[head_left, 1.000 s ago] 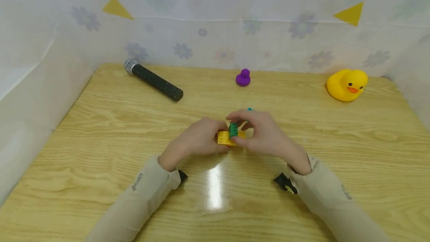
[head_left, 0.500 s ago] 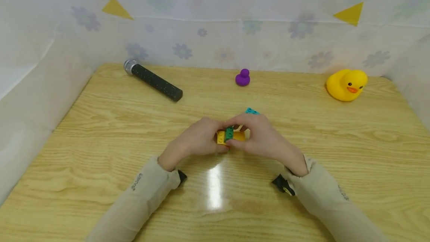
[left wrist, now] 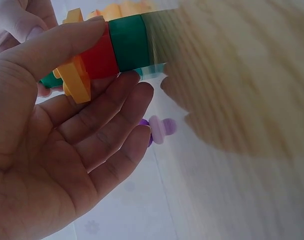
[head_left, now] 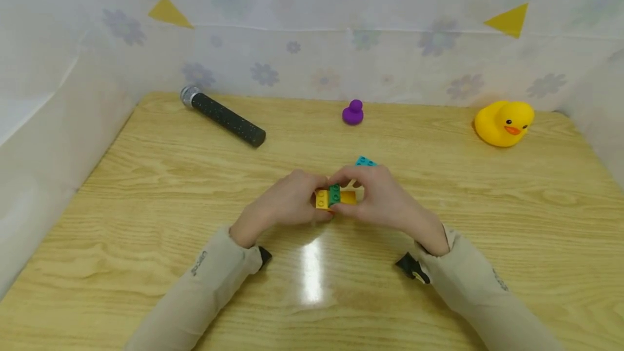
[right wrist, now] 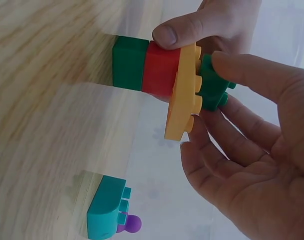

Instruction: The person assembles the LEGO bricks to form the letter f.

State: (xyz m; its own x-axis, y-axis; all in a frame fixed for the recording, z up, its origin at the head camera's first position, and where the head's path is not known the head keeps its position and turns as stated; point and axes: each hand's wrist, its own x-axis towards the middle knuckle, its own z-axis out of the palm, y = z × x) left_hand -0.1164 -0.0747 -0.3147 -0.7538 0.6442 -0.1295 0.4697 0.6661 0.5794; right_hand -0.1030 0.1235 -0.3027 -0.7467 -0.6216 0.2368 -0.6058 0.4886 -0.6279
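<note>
A stack of toy building bricks stands on the table: a green brick (right wrist: pixel 130 62) lowest, a red brick (right wrist: pixel 161 68) on it, then a longer yellow brick (right wrist: pixel 180 97) with studs. My left hand (head_left: pixel 290 199) holds the stack, its thumb across the red brick in the left wrist view. My right hand (head_left: pixel 382 196) pinches a smaller green brick (head_left: pixel 334 195) between thumb and fingers, right at the yellow brick's studs. In the right wrist view this upper brick looks slightly tilted. Beyond my right hand lies a teal brick (head_left: pixel 365 161), partly hidden in the head view.
A black microphone (head_left: pixel 226 118) lies at the back left of the wooden table (head_left: pixel 146 221). A small purple toy (head_left: pixel 353 113) sits at the back middle, and a yellow rubber duck (head_left: pixel 504 124) at the back right. Flower-patterned cloth (head_left: pixel 322 58) rises behind the table.
My right hand has brought the small green brick down onto the yellow brick, from a raised, tilted pose. More of the teal brick shows now. My left hand has stayed in place.
</note>
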